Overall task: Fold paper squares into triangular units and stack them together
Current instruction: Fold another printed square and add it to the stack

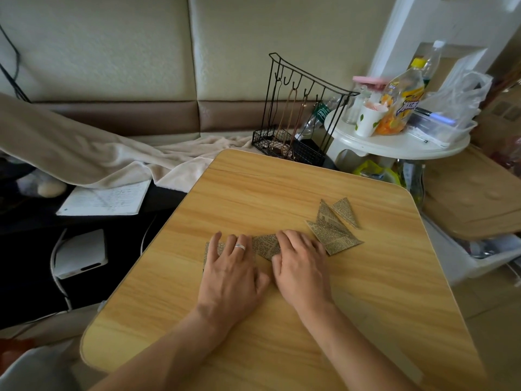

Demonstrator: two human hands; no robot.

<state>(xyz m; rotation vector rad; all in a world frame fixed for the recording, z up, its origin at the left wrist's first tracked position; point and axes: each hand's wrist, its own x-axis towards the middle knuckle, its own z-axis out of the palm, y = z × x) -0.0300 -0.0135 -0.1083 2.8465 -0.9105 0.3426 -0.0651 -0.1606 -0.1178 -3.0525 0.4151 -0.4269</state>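
Head view: both hands lie flat on a piece of printed paper near the middle of the wooden table. Left hand, ring on one finger, has fingers straight and spread, pressing the paper's left part down; a strip of paper shows just past its little finger. Right hand lies palm down w/ fingers together, pressing the paper's right part; the two thumbs nearly touch. Between the hands a folded, pointed bit of the paper shows. Just right of the right hand, a small heap of folded triangular units lies on the table, overlapping each other, the nearest one touching or almost touching the right fingertips, can't tell which. Beyond the table's far edge: black wire rack, round white side table w/ bottles and a cup. Off to the left: beige blanket, open notebook.
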